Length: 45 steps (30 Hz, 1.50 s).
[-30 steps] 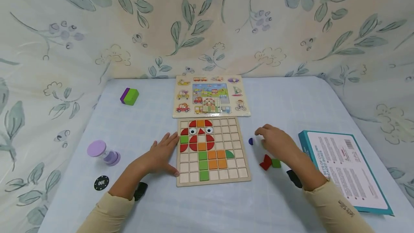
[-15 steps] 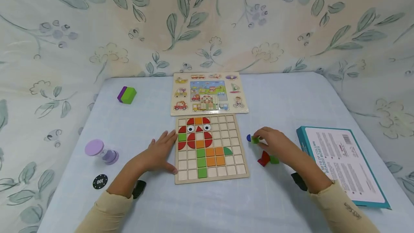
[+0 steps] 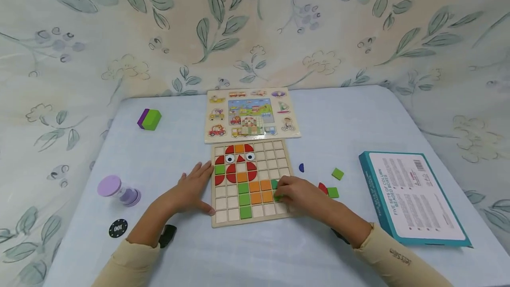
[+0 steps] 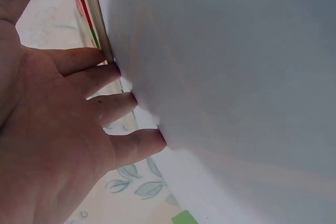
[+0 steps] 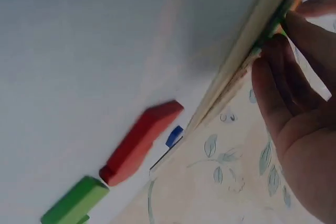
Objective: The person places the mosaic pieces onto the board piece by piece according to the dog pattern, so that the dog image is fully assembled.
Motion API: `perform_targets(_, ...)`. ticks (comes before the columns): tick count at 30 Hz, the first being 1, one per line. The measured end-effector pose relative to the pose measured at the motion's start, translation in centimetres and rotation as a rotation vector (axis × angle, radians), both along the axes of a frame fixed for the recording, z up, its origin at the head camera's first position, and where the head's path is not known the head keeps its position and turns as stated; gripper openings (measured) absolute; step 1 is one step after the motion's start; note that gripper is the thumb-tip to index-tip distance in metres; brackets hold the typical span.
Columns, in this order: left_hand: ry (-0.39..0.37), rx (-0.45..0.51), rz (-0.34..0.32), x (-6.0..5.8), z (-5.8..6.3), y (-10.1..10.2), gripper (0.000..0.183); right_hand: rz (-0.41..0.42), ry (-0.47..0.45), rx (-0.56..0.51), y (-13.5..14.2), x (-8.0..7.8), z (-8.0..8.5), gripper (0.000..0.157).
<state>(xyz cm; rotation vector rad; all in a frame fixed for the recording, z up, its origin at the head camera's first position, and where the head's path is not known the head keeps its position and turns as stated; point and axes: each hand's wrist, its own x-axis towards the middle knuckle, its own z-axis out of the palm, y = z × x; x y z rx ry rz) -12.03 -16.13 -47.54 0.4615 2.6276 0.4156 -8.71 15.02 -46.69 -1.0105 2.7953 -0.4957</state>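
Observation:
My left hand (image 3: 187, 196) lies with fingers spread along the left edge of the wooden grid board (image 3: 227, 216). The left wrist view shows its fingertips on the tabletop, next to the board's side. Over the board's right part, my right hand (image 3: 299, 194) pinches a green tile (image 3: 277, 198), mostly hidden by the fingers, beside the orange tiles (image 3: 261, 191). A green quarter-round tile (image 3: 274, 184) sits just above it. Red, orange and green tiles with two eye pieces (image 3: 229, 158) form a figure on the grid.
Right of the board lie a blue half-round piece (image 3: 301, 168), a loose green tile (image 3: 338, 173), another green tile (image 3: 333, 192) and a red piece (image 3: 322, 188). A teal box (image 3: 418, 198) stands far right. Behind is a picture puzzle (image 3: 292, 133); a purple timer (image 3: 119, 189) is left.
My right hand has carried a green tile leftward from beside the blue piece onto the board. A loose green tile now shows where the hand was. The left hand stays at the board's edge.

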Motion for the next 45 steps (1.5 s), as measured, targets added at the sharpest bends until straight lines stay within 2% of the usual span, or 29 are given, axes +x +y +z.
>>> perform_targets(2,-0.006,0.003,0.006,0.2,-0.1,-0.1,0.121,-0.083,-0.031,0.022,0.8,-0.2,0.5,0.022)
perform_targets(6,-0.006,0.013,-0.010,0.5,-0.3,0.0,0.119,-0.396,-0.013,0.174,4.7,-0.4,1.5,0.029)
perform_targets(8,-0.005,0.009,-0.017,0.6,-0.3,0.1,0.119,-0.499,-0.011,0.263,7.1,-0.3,1.5,0.031)
perform_targets(10,-0.003,0.001,-0.021,0.7,-0.3,0.2,0.119,-0.525,-0.039,0.310,8.9,-0.1,1.2,0.031)
perform_targets(13,-0.007,-0.014,-0.021,0.7,-0.2,0.2,0.119,-0.508,-0.055,0.318,10.3,0.0,0.3,0.033)
perform_targets(16,-0.004,-0.013,-0.026,0.6,0.0,0.1,0.118,-0.510,-0.038,0.290,10.4,-0.5,-0.3,0.031)
perform_targets(19,0.004,-0.010,-0.033,0.3,0.1,0.0,0.118,-0.531,-0.033,0.234,9.1,-0.8,0.3,0.029)
perform_targets(21,0.010,-0.007,-0.035,0.2,0.2,-0.1,0.119,-0.508,-0.040,0.163,7.5,-0.6,0.9,0.025)
perform_targets(22,0.014,-0.008,-0.036,0.1,0.2,-0.1,0.119,-0.469,-0.043,0.124,6.4,-0.3,1.2,0.024)
perform_targets(25,0.019,-0.011,-0.035,-0.1,0.5,-0.1,0.120,-0.269,-0.045,0.053,3.3,0.8,1.6,0.022)
perform_targets(27,0.023,-0.011,-0.031,-0.1,0.6,-0.1,0.120,-0.126,-0.037,0.043,1.8,1.4,1.6,0.022)
perform_targets(30,0.020,-0.008,-0.026,-0.1,0.7,0.0,0.119,-0.012,-0.001,0.057,0.7,2.1,1.1,0.022)
perform_targets(36,0.010,-0.004,-0.012,0.1,0.6,-0.1,0.119,0.025,0.017,0.073,0.2,2.3,0.4,0.024)
perform_targets(42,0.012,0.013,-0.005,0.3,0.5,-0.2,0.119,-0.005,0.022,0.079,0.1,2.7,0.2,0.023)
perform_targets(45,-0.003,0.009,0.002,0.4,0.3,-0.2,0.119,-0.002,-0.006,0.076,0.2,2.7,0.2,0.022)
